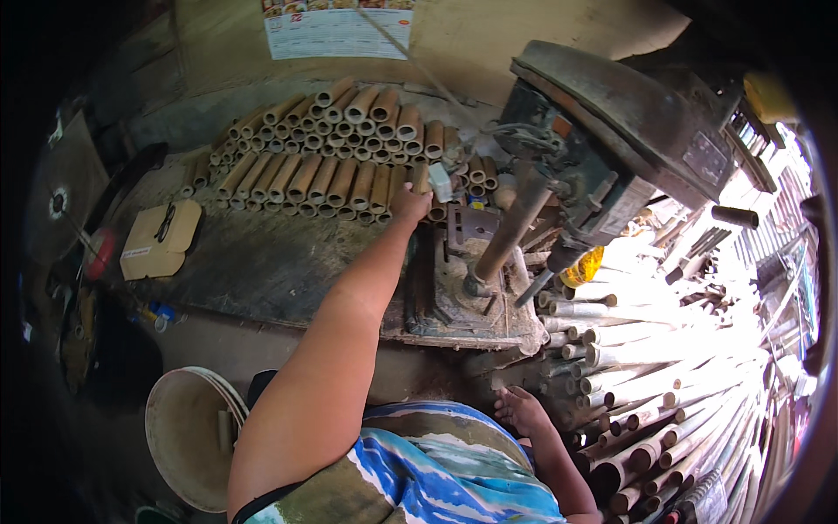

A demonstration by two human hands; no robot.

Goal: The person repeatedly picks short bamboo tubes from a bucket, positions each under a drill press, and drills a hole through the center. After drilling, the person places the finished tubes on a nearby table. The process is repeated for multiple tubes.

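Note:
My left arm stretches across the bench, and my left hand (410,203) is closed round a short cut bamboo tube (422,178) at the right end of a stacked row. Beside it lie more cut bamboo tubes (301,178), piled in layers with their hollow ends facing me. My right hand (520,410) hangs low near my waist, below the bench corner; its fingers are loosely bent and apart, with nothing visible in them. Just right of my left hand stands a drill press (502,236) with a dusty slotted metal base.
Long bamboo poles (633,349) are heaped at the right. A white bucket (179,384) stands at the lower left. On the bench (262,271) lies a tan clipboard-like board (157,244) with dark glasses on it. A calendar sheet (336,35) hangs on the wall.

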